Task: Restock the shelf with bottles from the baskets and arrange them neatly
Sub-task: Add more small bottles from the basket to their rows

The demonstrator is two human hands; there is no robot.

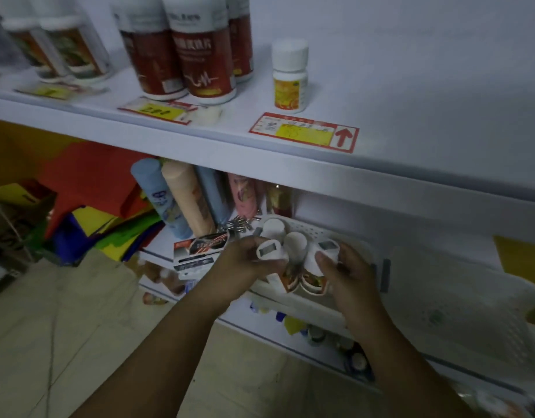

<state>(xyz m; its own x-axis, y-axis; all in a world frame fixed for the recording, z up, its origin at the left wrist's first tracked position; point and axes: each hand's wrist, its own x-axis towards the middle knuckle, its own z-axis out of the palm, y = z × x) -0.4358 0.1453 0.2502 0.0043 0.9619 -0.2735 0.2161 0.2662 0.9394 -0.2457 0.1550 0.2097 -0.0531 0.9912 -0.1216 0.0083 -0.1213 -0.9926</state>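
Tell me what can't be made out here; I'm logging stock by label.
Head view:
Basket bottles labels: mostly covered by the left hand and right hand, and blurred.
Red bottles: tops cut off by the upper edge.
Price tag writing: too small and blurred.
Bottom shelf goods: mostly hidden under the basket.

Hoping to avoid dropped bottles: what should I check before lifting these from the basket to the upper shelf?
1. Left hand grip on its white-capped bottle: ok, fingers curled round it.
2. Right hand grip on the second bottle: ok.
3. Free spot on the upper shelf right of the yellow-label bottle: ok.
4. Remaining bottles in the basket left stable: cannot tell.
5. Caps tight: cannot tell.
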